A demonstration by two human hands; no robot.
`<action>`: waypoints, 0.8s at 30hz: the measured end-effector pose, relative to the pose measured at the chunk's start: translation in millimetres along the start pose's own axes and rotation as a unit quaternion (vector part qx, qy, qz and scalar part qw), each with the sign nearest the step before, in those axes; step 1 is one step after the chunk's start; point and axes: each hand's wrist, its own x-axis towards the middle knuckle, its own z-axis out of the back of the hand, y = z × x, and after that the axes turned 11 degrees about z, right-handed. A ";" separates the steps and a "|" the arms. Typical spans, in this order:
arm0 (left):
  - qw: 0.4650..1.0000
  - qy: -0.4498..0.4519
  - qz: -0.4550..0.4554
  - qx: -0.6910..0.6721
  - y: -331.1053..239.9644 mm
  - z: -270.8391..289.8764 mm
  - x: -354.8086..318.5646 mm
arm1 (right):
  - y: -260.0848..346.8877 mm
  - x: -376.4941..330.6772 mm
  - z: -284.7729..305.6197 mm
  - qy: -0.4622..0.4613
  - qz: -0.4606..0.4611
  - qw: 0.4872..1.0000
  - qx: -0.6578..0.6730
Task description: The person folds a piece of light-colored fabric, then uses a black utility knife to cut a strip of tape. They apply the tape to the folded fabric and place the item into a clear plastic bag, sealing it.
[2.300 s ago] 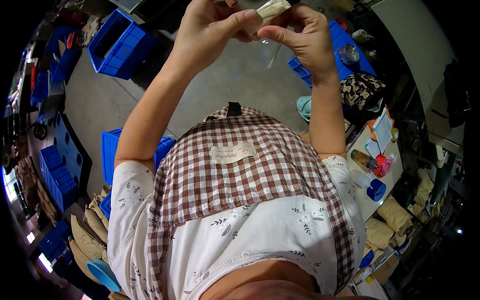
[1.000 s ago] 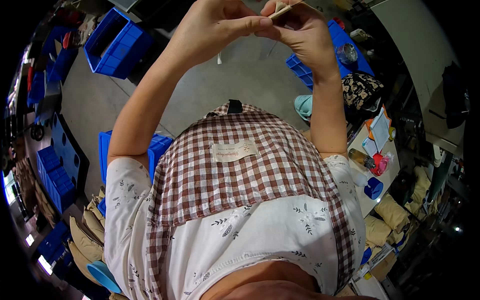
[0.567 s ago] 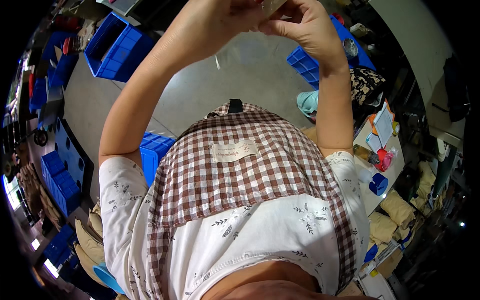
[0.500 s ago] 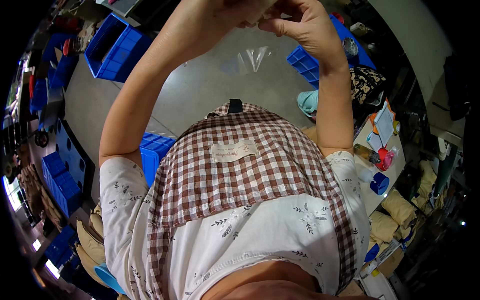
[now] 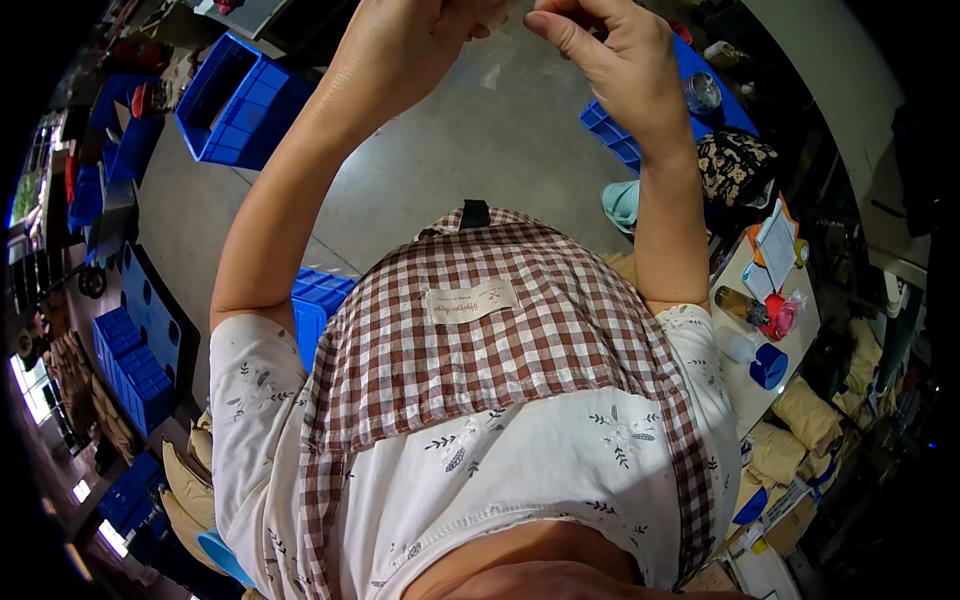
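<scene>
Both my forearms reach up to the top edge of the head view, and the picture's edge cuts off part of each hand. The fingers of my left hand (image 5: 425, 40) are closed around a small pale, partly see-through piece (image 5: 497, 12), whose kind I cannot tell. A little to the right is my right hand (image 5: 625, 75), thumb and forefinger bent together in a pinch; anything between them is too small to make out. A gap separates the two hands. A faint glint shows below them, over the floor.
A blue crate (image 5: 240, 105) stands at the upper left, another (image 5: 612, 130) behind my right wrist. To the right, a pale table (image 5: 745, 395) bears a clipboard (image 5: 775, 245), a bottle (image 5: 737, 303) and a blue-ended roll (image 5: 768, 366). Another blue crate (image 5: 318, 300) sits by my left elbow.
My right hand has moved right and slightly up, away from my left, so the gap between them is wider. The clear, shiny film below the hands has nearly gone from sight.
</scene>
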 end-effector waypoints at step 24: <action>0.997 -0.025 -0.075 0.007 27.6 -7.0 -0.1 | -7.1 -2.7 -4.7 -0.075 -0.025 0.996 0.046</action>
